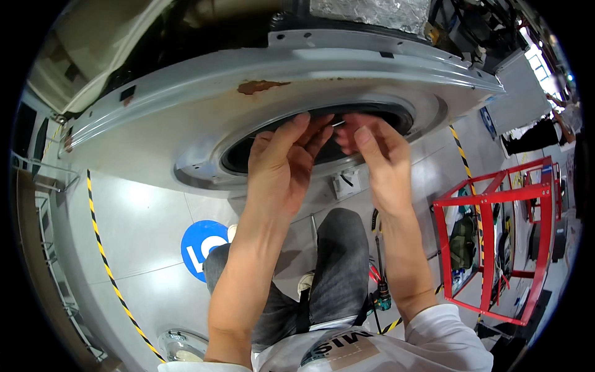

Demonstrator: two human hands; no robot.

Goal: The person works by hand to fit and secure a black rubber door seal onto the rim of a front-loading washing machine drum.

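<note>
Both hands at round opening of grey appliance front panel (186, 111), frame centre.
L hand (282, 164) fingers curled on black rim gasket (238, 158); R hand (378, 158) fingers pinching thin wire (338, 123) w/ thumb.

Both my hands are crowding the near rim of the round opening (378, 118) in the grey metal panel (186, 105): left hand (282, 167) and right hand (378, 164) are sitting almost side by side, leaving only a thin gap between them. The far arc of the opening is staying open. A wire clip (338, 123) is sticking out between my fingertips. To my right, a red frame cart (489, 242) is boxing in that side. Tools (379, 273) are lying by my knee.
</note>
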